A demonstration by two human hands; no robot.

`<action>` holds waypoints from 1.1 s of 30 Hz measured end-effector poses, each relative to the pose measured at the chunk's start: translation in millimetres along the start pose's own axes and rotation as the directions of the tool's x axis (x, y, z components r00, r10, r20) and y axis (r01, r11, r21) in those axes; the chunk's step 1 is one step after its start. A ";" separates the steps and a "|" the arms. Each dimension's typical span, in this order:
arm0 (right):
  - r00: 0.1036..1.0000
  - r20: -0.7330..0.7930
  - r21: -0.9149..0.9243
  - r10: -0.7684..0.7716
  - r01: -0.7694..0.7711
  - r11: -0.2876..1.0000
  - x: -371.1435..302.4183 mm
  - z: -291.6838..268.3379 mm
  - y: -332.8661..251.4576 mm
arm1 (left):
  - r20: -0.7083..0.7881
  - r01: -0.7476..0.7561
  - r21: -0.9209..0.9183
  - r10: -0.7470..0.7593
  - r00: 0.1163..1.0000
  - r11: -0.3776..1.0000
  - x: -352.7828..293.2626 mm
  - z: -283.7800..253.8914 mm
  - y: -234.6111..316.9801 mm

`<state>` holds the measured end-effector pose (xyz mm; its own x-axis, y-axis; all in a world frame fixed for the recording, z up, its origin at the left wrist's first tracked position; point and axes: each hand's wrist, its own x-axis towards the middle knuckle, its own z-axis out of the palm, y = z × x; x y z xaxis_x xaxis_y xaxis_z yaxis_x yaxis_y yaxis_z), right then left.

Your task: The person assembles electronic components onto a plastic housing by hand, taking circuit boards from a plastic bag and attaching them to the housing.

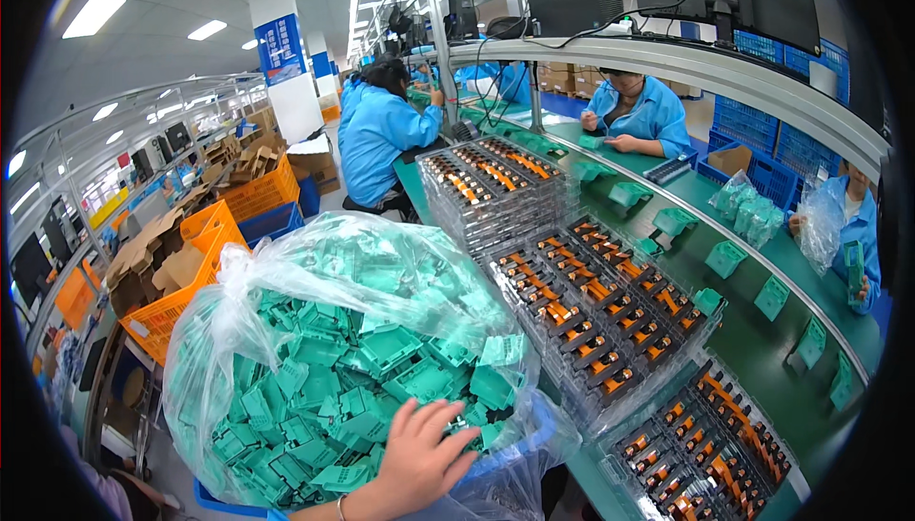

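My left hand (419,464) reaches in from the lower edge, palm down, with a thin bracelet at the wrist. Its fingers are stretched out and apart, over the near side of a heap of green plastic housings (381,349). No part is visible in its grasp, though what lies under the palm is hidden. The housings fill a large clear plastic bag (229,311), its mouth pulled open, set in a blue crate (538,430). My right hand is out of view.
Stacked clear trays (610,306) of orange-and-black parts stand to the right. Beyond them, a green conveyor (701,254) carries several green housings. Co-workers in blue (381,130) sit along the line. Orange crates (195,264) with cardboard are at left; a metal frame (705,68) with monitors spans above.
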<state>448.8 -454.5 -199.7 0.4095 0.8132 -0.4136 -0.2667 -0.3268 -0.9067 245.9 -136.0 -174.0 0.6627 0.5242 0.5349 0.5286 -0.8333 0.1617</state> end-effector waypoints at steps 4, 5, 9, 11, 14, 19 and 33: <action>0.985 -0.094 0.047 -0.144 0.149 0.988 1.9 7.3 -21.5 | -0.026 -0.128 -0.242 0.126 0.992 0.962 -5.2 -6.8 13.6; 0.980 -0.082 0.028 -0.181 0.184 0.983 1.3 3.8 -22.9 | -0.068 -0.149 -0.273 0.135 0.989 0.951 -10.3 -12.0 12.9; 0.978 -0.085 -0.002 -0.188 0.189 0.982 1.7 0.3 -33.0 | -0.164 0.050 -0.113 -0.068 0.984 0.992 -41.2 -44.6 -2.1; 0.974 -0.104 0.018 -0.200 0.203 0.979 -1.7 -1.1 -27.1 | -0.058 0.172 0.057 -0.169 0.984 0.983 -52.1 -56.9 -0.3; 0.970 -0.040 -0.029 -0.241 0.240 0.970 9.6 7.9 -33.7 | 0.040 0.365 0.256 -0.387 0.921 0.895 -89.9 -69.2 -13.2; 0.953 0.051 -0.160 -0.298 0.302 0.940 10.6 10.1 -43.2 | 0.131 0.317 0.194 -0.345 0.930 0.928 -92.0 -76.9 -2.7; 0.954 0.025 -0.164 -0.298 0.298 0.941 11.0 12.8 -35.0 | 0.316 0.252 0.050 -0.255 0.914 0.966 -76.4 -90.9 -29.5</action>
<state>451.5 -428.0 -171.5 0.4484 0.8854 -0.1229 0.0137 -0.1443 -0.9894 131.4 -167.4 -144.2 0.6384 0.7470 0.1857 0.7047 -0.6642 0.2495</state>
